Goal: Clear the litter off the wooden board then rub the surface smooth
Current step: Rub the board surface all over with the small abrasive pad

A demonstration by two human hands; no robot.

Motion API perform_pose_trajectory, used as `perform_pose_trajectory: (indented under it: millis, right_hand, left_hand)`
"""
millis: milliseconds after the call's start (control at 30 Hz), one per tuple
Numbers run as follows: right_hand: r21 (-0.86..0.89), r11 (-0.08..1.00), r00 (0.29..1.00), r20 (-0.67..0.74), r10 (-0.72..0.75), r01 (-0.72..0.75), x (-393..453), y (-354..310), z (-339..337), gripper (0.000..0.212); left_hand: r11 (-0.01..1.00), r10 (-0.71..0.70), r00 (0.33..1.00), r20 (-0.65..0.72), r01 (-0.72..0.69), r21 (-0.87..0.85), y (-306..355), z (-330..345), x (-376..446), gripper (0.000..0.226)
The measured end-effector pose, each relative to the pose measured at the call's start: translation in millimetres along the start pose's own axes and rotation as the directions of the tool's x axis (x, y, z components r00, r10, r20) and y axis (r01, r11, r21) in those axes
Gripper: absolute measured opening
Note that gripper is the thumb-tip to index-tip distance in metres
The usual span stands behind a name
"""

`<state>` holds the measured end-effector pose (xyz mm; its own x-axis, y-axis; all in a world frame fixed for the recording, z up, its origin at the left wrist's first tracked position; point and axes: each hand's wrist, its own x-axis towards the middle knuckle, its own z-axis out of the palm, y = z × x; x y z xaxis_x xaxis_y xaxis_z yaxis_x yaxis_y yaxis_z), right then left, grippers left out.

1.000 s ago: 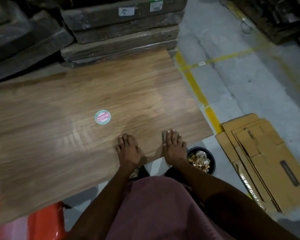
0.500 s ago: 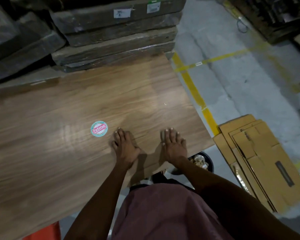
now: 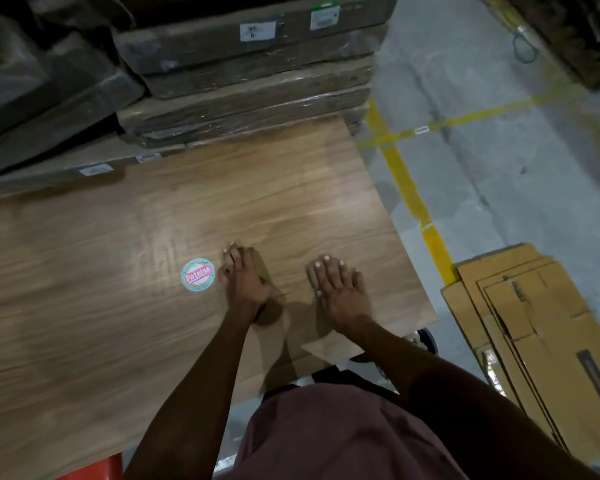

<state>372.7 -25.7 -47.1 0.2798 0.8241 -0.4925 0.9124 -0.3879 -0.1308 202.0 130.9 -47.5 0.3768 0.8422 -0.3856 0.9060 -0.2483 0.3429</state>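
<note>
A large wooden board (image 3: 125, 306) with a brown grain finish lies flat in front of me. A round pink and green sticker (image 3: 198, 275) sits on it near the middle. My left hand (image 3: 245, 278) lies on the board just right of the sticker, fingers straight and close together. My right hand (image 3: 336, 289) rests flat on the board near its right edge, fingers straight. Neither hand holds anything. No loose litter shows on the board.
Wrapped stacks of boards (image 3: 250, 81) rise behind the board. Flattened cardboard boxes (image 3: 534, 334) lie on the concrete floor at right, beside yellow floor lines (image 3: 406, 188). A dark bin (image 3: 426, 339) peeks out under the board's right corner. Something orange (image 3: 94, 469) shows at the bottom left.
Both hands have slid forward across the board, and the left hand has come closer to the sticker. The view has shifted left and forward, hiding most of the bin.
</note>
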Motion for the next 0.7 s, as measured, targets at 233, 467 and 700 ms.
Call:
perform_pose_trajectory:
  millis: [233, 467, 700]
  right_hand:
    - [0.045, 0.999, 1.0, 0.003, 0.004, -0.004, 25, -32, -5, 0.065]
    - [-0.002, 0.996, 0.996, -0.034, -0.087, 0.087, 43, -11, -15, 0.063]
    - [0.104, 0.994, 0.998, -0.054, 0.036, -0.031, 81, 6, -34, 0.065]
  left_hand:
    - [0.997, -0.054, 0.979, -0.197, 0.042, -0.062, 12, 1, 32, 0.064]
    - [0.998, -0.055, 0.977, -0.208, 0.051, -0.024, 21, 3, 57, 0.062]
    - [0.999, -0.037, 0.969, -0.245, 0.026, -0.046, 28, 2, 85, 0.06]
